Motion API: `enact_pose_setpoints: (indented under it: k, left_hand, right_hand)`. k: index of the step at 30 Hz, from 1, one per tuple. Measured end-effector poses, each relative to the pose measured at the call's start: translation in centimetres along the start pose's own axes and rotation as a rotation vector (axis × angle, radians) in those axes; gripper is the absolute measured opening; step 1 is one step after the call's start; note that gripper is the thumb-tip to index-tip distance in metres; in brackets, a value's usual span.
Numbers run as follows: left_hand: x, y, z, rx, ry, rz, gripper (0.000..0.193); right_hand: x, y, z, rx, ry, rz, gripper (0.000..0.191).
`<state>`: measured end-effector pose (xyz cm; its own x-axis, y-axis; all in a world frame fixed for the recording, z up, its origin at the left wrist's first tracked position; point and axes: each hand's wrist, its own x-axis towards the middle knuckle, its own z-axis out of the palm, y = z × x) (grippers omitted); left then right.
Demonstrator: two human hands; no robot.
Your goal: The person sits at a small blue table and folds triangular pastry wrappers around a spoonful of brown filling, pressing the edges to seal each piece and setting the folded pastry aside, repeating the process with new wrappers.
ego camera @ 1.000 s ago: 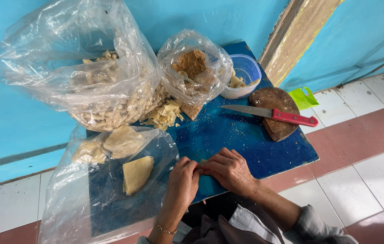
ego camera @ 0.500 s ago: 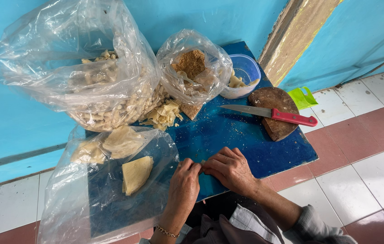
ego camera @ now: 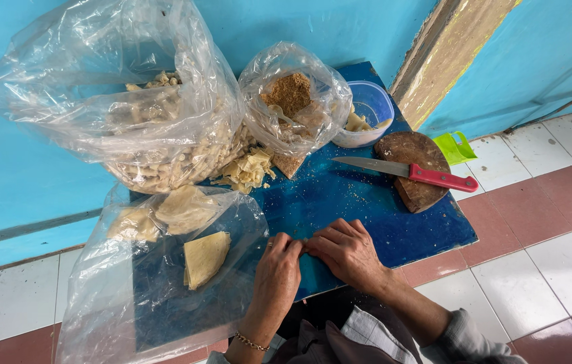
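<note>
Hands (ego camera: 313, 259) two, bags (ego camera: 293, 101) three, knife (ego camera: 407, 172) one

I work at a small home food-prep corner, low on a tiled floor (ego camera: 535, 269) against a painted blue wall (ego camera: 23, 175). My blue board table (ego camera: 367, 209) is the centre: behind it stand clear bags of dough pieces (ego camera: 165, 155) and brown filling (ego camera: 293, 101), at its right end a wooden chopping block (ego camera: 417, 168) with a red-handled knife (ego camera: 407, 172).
</note>
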<state>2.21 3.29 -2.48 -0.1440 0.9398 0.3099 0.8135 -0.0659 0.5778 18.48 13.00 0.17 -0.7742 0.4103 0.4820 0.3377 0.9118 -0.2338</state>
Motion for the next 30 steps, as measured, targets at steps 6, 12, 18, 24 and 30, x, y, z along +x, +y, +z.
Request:
enact_pose_setpoints:
  k: [6, 12, 18, 24, 30]
  left_hand:
    - [0.2, -0.2, 0.2, -0.023, 0.04, 0.029, 0.021]
    - [0.5, -0.5, 0.8, -0.019, 0.076, 0.005, 0.027]
    - [1.4, 0.2, -0.5, -0.083, 0.113, -0.074, 0.012]
    - [-0.1, 1.0, -4.1, -0.393, 0.12, -0.176, 0.016]
    - [-4.0, -1.2, -7.7, -0.506, 0.349, -0.367, 0.022]
  right_hand:
    - [0.3, 0.3, 0.2, -0.104, -0.006, 0.017, 0.016]
    - [0.5, -0.4, -0.1, -0.095, 0.012, -0.018, 0.027]
    - [1.8, -0.5, -1.5, 0.015, -0.067, 0.064, 0.04]
    - [3.9, -3.3, -3.5, 0.051, -0.036, -0.045, 0.023]
    - [10.6, -4.8, -7.4, 0.072, 0.031, -0.406, 0.022]
